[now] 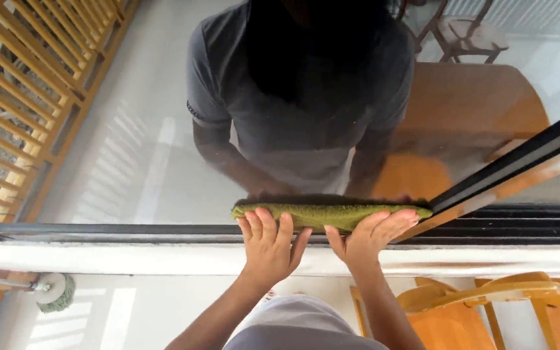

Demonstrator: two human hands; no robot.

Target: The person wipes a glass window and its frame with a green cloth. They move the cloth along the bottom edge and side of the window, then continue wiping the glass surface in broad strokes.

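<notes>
While lying long-axis left-right against glass, green cloth [332, 214], L hand [268, 243] & R hand [369, 236] fingers flat, open on it

Both forearms reach forward side by side, left hand [268, 243] and right hand [369, 234] pressed flat, palms away, fingers extended and slightly spread.

I'm seeing my left hand [268, 243] and right hand [372, 234] pressing a green cloth [328, 214] flat against the glass pane [131, 155], which is blocking any way forward. The dark window track [163, 231] and white sill [131, 258] are lying just beneath. The diagonal black frame bar [520, 159] is closing in the right side. Left along the glass is staying open.
</notes>
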